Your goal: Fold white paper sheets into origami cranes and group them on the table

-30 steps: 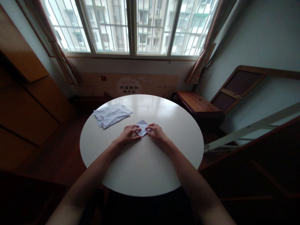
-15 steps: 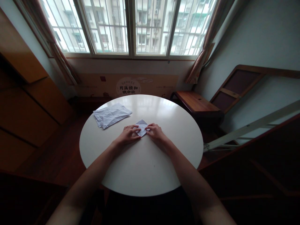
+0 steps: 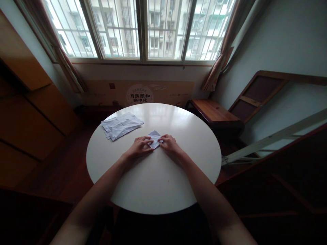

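Note:
On the white round table (image 3: pixel 150 180) lies a small piece of folded paper (image 3: pixel 154 138), diamond-shaped, with one corner pointing away from me. My left hand (image 3: pixel 141 145) grips its left side, fingers bent over the edge. At the right corner, my right hand (image 3: pixel 168 142) pinches the paper between thumb and fingers. Both hands rest low at the tabletop and cover the side corners. Farther off to the left is a loose stack of creased white paper sheets (image 3: pixel 123 125), apart from my hands.
Beyond the table's far right edge stands a wooden bench (image 3: pixel 217 110). A folded wooden frame (image 3: pixel 263 90) leans by the right wall. Orange-brown cabinets (image 3: pixel 35 112) line the left side, and a barred window (image 3: pixel 143 30) spans the back.

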A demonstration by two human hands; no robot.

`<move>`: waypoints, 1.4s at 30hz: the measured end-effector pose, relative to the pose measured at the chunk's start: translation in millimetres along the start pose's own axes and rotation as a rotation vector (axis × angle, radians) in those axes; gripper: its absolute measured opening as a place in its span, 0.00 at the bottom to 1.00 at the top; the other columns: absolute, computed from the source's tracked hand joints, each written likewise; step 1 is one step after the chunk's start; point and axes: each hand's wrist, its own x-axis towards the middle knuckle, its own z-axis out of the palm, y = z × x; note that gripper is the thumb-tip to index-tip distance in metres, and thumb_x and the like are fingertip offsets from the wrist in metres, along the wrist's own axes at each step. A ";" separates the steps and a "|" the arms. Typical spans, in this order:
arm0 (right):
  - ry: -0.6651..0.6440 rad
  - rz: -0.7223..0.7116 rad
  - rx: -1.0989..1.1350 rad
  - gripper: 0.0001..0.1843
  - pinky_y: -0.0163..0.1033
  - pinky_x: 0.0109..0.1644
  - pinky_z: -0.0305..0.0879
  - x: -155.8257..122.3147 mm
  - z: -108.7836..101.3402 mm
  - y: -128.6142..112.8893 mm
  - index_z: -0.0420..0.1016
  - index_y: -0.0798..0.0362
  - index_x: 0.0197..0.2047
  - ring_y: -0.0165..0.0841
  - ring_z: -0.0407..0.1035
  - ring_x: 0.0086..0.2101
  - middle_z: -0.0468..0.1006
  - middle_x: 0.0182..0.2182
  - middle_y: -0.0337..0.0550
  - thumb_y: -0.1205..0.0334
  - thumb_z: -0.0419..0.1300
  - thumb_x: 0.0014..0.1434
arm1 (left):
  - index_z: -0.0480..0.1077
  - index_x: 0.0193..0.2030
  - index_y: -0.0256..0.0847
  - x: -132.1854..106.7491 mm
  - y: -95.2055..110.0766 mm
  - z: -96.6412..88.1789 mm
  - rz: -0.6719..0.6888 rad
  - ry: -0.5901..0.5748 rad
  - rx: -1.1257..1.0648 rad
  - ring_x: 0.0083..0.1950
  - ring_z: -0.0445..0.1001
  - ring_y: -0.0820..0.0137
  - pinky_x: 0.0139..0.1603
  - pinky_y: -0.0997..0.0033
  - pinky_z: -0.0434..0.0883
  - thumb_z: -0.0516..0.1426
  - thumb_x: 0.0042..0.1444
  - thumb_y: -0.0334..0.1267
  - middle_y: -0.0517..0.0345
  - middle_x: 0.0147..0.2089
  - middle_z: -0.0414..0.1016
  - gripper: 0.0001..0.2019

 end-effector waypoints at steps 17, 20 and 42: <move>-0.023 -0.028 0.081 0.12 0.43 0.55 0.62 2.5 -3.5 7.3 0.80 0.48 0.46 0.37 0.70 0.47 0.76 0.45 0.46 0.63 0.61 0.58 | 0.78 0.45 0.46 1.6 -13.9 0.0 0.101 0.134 -0.103 0.49 0.74 0.62 0.53 0.59 0.68 0.62 0.54 0.50 0.51 0.49 0.76 0.16; -0.014 -0.023 0.068 0.12 0.43 0.55 0.62 2.4 -2.8 7.1 0.81 0.48 0.45 0.37 0.70 0.47 0.76 0.45 0.46 0.64 0.62 0.57 | 0.79 0.41 0.45 4.7 -15.7 0.4 0.155 0.136 -0.160 0.44 0.76 0.65 0.49 0.62 0.70 0.60 0.58 0.47 0.51 0.43 0.79 0.11; -0.016 -0.001 0.019 0.12 0.46 0.57 0.60 0.8 -2.7 0.0 0.81 0.46 0.44 0.40 0.68 0.49 0.76 0.46 0.45 0.64 0.62 0.56 | 0.76 0.35 0.39 4.7 -7.2 -1.6 0.143 0.171 -0.255 0.36 0.74 0.69 0.39 0.71 0.70 0.57 0.60 0.37 0.53 0.36 0.76 0.07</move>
